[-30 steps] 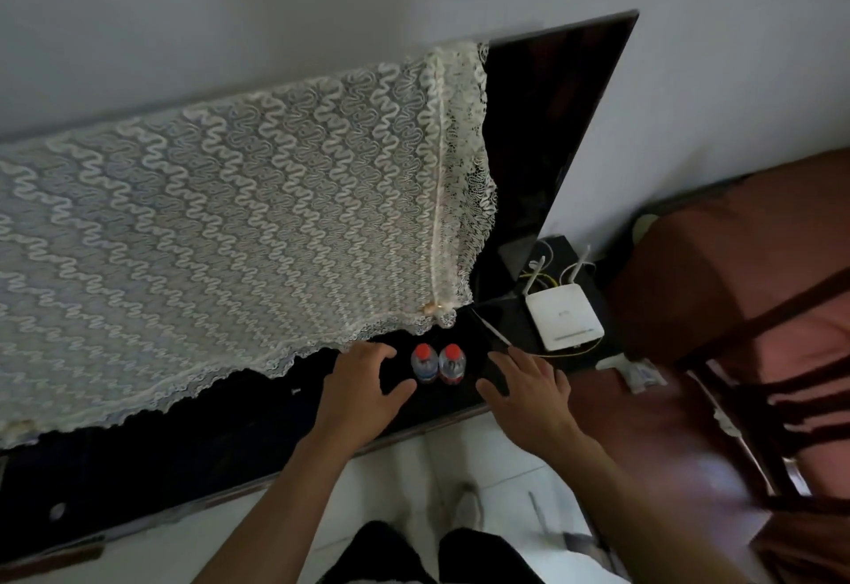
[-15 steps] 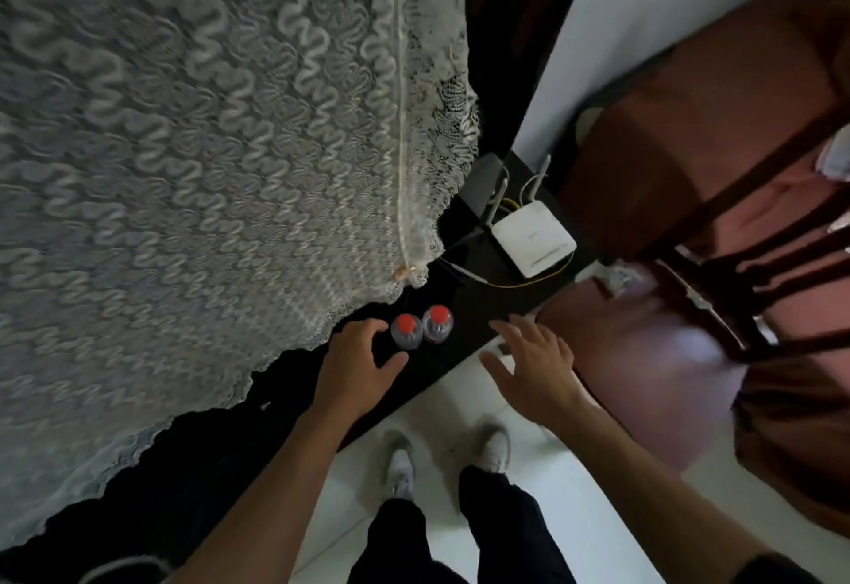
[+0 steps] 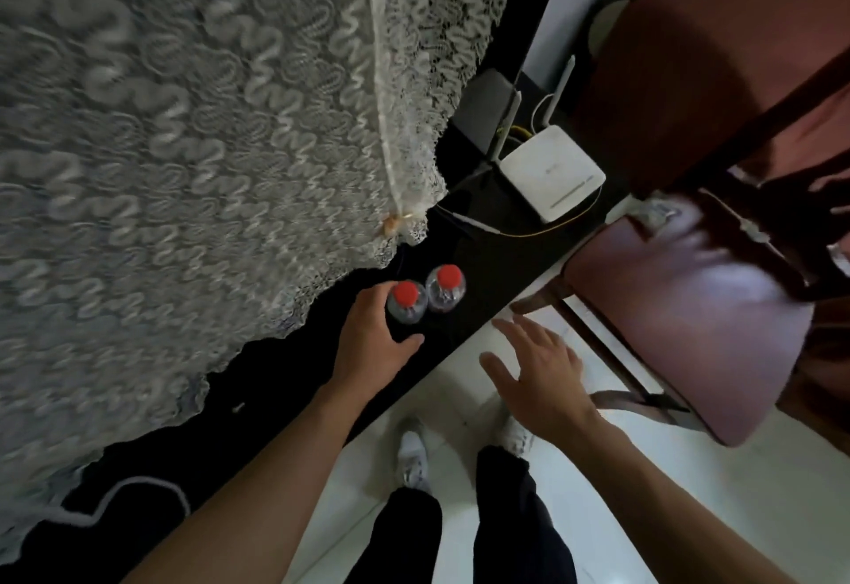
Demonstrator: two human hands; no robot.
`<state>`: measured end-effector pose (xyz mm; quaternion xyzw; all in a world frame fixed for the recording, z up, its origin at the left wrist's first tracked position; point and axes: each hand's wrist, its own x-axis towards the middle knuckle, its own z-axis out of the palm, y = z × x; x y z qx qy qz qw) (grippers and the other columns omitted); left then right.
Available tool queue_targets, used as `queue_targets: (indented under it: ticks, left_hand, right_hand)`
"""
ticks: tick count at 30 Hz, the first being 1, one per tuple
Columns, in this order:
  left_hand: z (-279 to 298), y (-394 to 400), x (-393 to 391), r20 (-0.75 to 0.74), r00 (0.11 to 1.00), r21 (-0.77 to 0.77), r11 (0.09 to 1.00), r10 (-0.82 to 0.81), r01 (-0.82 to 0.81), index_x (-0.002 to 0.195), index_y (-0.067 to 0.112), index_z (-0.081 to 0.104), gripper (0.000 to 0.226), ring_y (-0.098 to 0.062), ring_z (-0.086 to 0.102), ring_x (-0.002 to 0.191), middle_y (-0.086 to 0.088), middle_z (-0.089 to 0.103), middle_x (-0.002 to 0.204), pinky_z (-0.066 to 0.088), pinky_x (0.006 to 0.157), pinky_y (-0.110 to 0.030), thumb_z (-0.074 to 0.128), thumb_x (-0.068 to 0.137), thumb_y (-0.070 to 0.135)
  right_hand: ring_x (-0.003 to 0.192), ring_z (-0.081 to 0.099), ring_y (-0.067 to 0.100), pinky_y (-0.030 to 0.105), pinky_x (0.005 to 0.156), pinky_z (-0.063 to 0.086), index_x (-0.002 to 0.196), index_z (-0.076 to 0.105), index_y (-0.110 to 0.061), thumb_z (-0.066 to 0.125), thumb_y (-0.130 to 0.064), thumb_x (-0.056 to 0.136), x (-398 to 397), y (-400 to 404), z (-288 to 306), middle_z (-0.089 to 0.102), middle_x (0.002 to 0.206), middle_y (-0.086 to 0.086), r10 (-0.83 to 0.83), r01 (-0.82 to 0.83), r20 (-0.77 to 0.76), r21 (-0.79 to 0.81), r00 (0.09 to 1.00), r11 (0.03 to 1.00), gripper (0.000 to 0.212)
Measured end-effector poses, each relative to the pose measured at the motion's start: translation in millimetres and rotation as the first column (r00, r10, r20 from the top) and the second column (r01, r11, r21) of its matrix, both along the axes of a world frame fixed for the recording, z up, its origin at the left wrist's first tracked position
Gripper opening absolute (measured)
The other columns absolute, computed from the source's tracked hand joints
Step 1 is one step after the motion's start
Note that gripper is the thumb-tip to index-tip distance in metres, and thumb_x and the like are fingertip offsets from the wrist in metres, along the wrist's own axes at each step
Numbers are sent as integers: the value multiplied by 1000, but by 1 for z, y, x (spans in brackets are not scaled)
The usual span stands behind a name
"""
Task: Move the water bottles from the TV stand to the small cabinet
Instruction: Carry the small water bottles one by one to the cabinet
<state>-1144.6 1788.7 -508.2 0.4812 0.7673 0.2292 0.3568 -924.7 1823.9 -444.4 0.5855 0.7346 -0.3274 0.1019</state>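
Two red-capped water bottles upright, side by side on the black TV stand, contents not discernible. Left hand curled round the nearer bottle. Right hand spread wide, holding nothing, above the floor beside the stand's edge. White router further back.

The black TV stand bears two water bottles and a white router.

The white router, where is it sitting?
The white router sits on the black TV stand, right of the lace cloth, beyond the two red-capped bottles.
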Motion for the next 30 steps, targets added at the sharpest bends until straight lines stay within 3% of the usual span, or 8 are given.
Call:
queue_targets:
  ticks: [6,9,11,16,21,27,30]
  left_hand:
    - [-50,11,7,-16,994,167,980,111,-107,125,19,52,63,-20,56,111,5,51,119,49,89,-33,88,73,20]
    - [-63,16,8,-51,987,255,958,151,-134,116,13,56,60,-22,57,104,8,49,110,44,82,-28,89,67,14]
    - [-66,20,8,-72,981,273,950,180,-154,112,11,58,57,-24,60,100,1,58,107,42,78,-25,88,63,12]
    - [-65,9,6,-76,969,280,938,234,-205,111,7,62,57,-26,65,96,-7,67,106,46,79,-24,87,59,11]
    - [-18,-15,5,-63,976,317,932,207,-177,112,7,61,60,-17,60,91,-6,65,105,46,79,-22,88,59,12]
    - [88,-29,14,-16,990,396,910,139,-121,106,8,60,60,0,49,82,7,58,95,37,78,-2,72,63,47]
    - [141,-24,21,-1,993,446,889,118,-106,103,10,61,57,-7,55,80,7,61,93,48,77,-15,74,61,47]
  right_hand:
    - [147,22,24,50,117,18,149,31,-37,37,-58,96,5,-8,-36,26,160,-3,-74,73,-22,-18,997,997,57]
    - [147,23,24,51,117,19,149,31,-36,38,-58,97,7,-12,-48,26,160,-3,-100,99,-24,-36,995,994,57]
    - [147,24,24,52,117,20,149,32,-35,39,-58,96,7,-13,-53,28,160,-3,-114,113,-26,-34,993,993,57]
    - [146,24,24,52,116,19,148,34,-35,40,-57,97,10,-14,-44,30,159,-3,-139,138,-35,-33,990,990,56]
    - [140,36,27,59,111,32,146,38,-32,37,-65,91,12,1,-18,37,155,2,-174,172,-67,-31,982,985,64]
    - [121,55,27,58,99,45,139,44,-32,26,-81,75,1,19,30,50,143,2,-297,289,-183,-73,937,955,82]
    - [110,62,26,54,95,50,142,42,-28,30,-78,79,0,21,65,56,136,7,-298,286,-210,-87,931,954,81]
